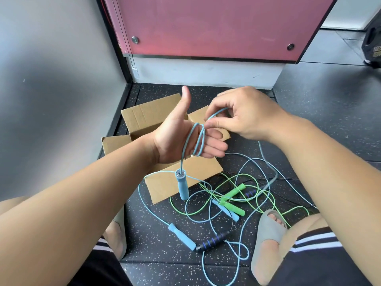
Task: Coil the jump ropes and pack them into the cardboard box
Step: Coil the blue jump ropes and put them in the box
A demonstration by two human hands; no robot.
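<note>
Above the cardboard box (144,116), left hand (177,139) fingers (214,145) lie straight inside blue rope (198,141) loops; right hand (247,116) pinches it.

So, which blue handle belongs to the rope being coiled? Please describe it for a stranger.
Find the open cardboard box on the dark floor; the left hand is raised before it, blue rope looped round it. The handle hangs upright from that rope, below the hand. The other two blue handles lie flat on the floor.

2 grey slide sandals (270,234); black shorts (323,256), white stripes.
</note>
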